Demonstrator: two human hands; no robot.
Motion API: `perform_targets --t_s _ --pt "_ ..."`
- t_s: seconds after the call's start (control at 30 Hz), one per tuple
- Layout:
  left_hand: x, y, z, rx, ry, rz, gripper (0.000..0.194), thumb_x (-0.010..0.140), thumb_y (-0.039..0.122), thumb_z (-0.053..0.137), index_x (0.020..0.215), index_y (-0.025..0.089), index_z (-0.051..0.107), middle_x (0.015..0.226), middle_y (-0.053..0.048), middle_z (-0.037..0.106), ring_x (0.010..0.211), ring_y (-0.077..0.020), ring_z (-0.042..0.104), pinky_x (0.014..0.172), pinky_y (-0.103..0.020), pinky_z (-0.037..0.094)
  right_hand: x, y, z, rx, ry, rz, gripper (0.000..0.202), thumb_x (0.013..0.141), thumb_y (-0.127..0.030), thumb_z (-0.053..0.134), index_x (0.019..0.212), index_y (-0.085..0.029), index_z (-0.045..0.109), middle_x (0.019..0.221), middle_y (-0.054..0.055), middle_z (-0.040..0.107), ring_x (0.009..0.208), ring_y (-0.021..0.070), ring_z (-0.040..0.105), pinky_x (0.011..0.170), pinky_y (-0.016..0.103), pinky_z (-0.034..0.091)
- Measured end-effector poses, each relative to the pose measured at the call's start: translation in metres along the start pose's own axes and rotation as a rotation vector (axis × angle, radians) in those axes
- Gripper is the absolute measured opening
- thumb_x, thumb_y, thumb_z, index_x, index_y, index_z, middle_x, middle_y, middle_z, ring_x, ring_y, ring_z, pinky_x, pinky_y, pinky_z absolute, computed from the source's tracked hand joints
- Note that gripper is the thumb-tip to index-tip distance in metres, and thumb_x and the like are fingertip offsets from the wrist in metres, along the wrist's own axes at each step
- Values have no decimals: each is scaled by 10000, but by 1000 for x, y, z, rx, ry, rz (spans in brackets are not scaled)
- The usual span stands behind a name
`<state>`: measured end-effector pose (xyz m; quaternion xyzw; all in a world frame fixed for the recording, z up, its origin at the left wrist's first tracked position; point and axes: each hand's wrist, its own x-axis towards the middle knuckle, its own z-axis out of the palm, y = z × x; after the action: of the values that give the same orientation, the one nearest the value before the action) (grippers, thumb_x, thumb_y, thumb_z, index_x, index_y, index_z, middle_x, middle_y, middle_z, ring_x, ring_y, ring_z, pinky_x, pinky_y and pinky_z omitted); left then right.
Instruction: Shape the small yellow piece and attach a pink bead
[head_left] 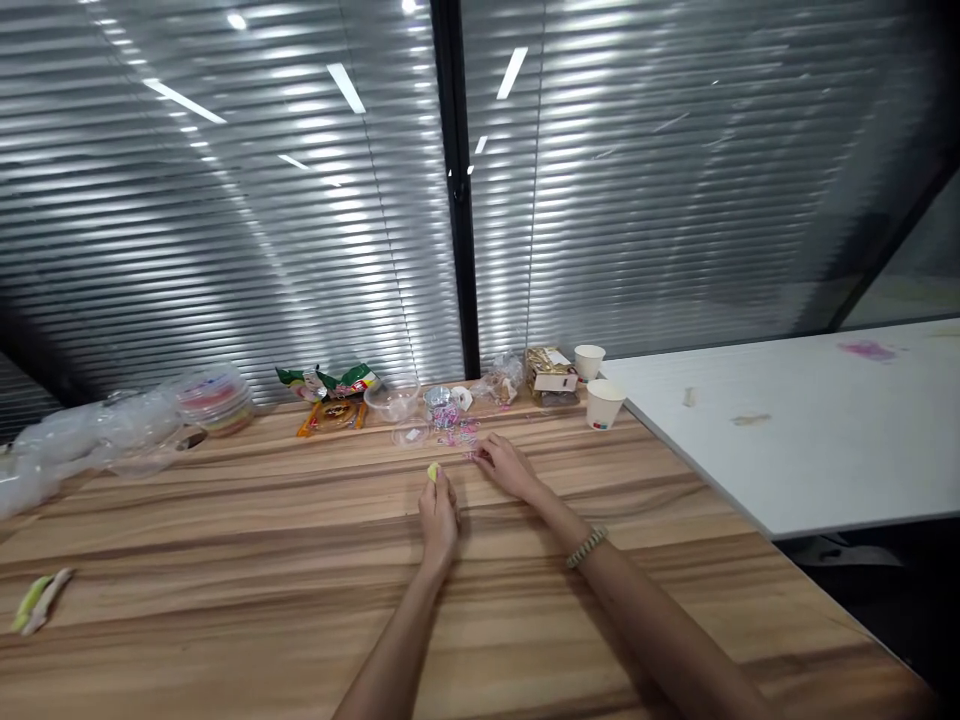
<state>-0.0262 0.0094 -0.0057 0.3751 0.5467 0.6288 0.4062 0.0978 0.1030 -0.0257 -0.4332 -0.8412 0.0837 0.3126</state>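
My left hand (439, 515) is closed around a small soft-looking yellow lump (433, 471), whose top shows above the fingers. To its right, my right hand (507, 467) reaches down to the table, a bracelet on its wrist. Its fingertips are drawn together at the edge of a scatter of small pink and purple bits (459, 433); whatever they pinch is too small to make out. Just behind lie a small clear container with more coloured bits (445, 414) and a clear round lid (410, 434).
Along the back stand a clear bowl (392, 402), green and orange snack wrappers (334, 412), a gold box (551, 372) and two paper cups (604, 404). Stacked plastic tubs (215, 400) sit at left. Yellow-green and whitish strips (41, 602) lie front left. A white table (825, 440) adjoins at right.
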Motion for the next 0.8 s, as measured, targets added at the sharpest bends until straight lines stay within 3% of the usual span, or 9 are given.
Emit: perform_targets --t_s 0.1,0.2,0.33,0.47,0.7,0.8 --pt "-2 -5 1 144 -146 106 456 746 612 387 614 178 425 462 45 422 398 -84 379 415 -207 310 0 0 0 52 33 -27 131 872 -230 448 838 -170 559 851 58 535 823 170 498 721 252 374" --pt "0 -11 -2 226 -132 201 414 774 560 386 723 162 488 592 -4 529 517 -117 479 527 -236 387 0 3 1 114 63 -26 127 868 -190 428 832 -170 549 848 59 547 815 173 502 725 258 376" --pt "6 -14 -10 297 -14 253 352 782 507 409 766 164 490 597 10 505 504 -110 446 530 -232 371 1 9 3 186 96 3 131 860 -185 426 829 -166 552 839 57 569 800 171 513 730 262 380" --pt "11 -15 -16 289 54 180 357 775 508 418 771 161 502 546 34 456 468 -99 411 470 -209 324 4 14 3 275 144 58 141 835 -177 437 795 -153 570 813 66 591 773 177 522 706 267 381" --pt "12 -14 -13 321 15 172 356 719 488 524 710 133 548 470 50 419 452 -93 391 461 -200 293 1 19 -3 429 130 111 232 809 -273 434 684 -149 585 644 43 592 606 168 525 600 263 387" --pt "8 -9 -9 322 -25 182 357 715 475 536 727 122 586 456 43 432 459 -103 404 470 -207 301 0 11 -7 492 104 122 254 794 -321 436 711 -142 596 661 49 603 617 169 531 615 276 408"
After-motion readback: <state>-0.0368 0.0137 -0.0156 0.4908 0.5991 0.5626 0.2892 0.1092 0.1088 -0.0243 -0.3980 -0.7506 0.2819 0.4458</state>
